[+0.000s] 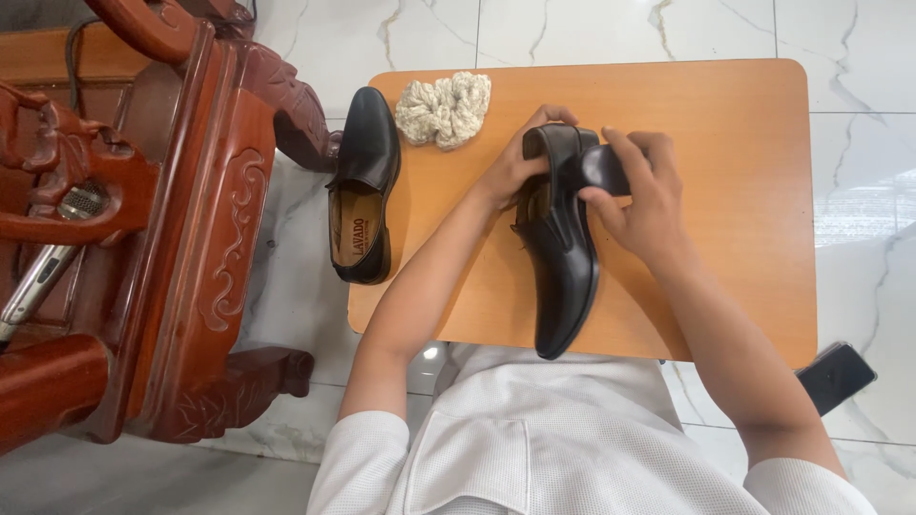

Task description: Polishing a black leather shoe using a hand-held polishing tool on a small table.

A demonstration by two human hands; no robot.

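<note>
2 black shoes, 1 shoe (pixel 558 262) in left hand (pixel 510 172) grip, right hand (pixel 644 205) clasping dark object (pixel 603 169), 1 rag (pixel 444 110)

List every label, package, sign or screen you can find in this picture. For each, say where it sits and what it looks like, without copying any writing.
Insole label: printed inside the black shoe lying at the table's left edge; dark lettering on a tan lining.
Dark flat device, perhaps a phone: on the floor by the table's lower right corner; black, rectangular, nothing readable showing.
No packages or signs in view.
</note>
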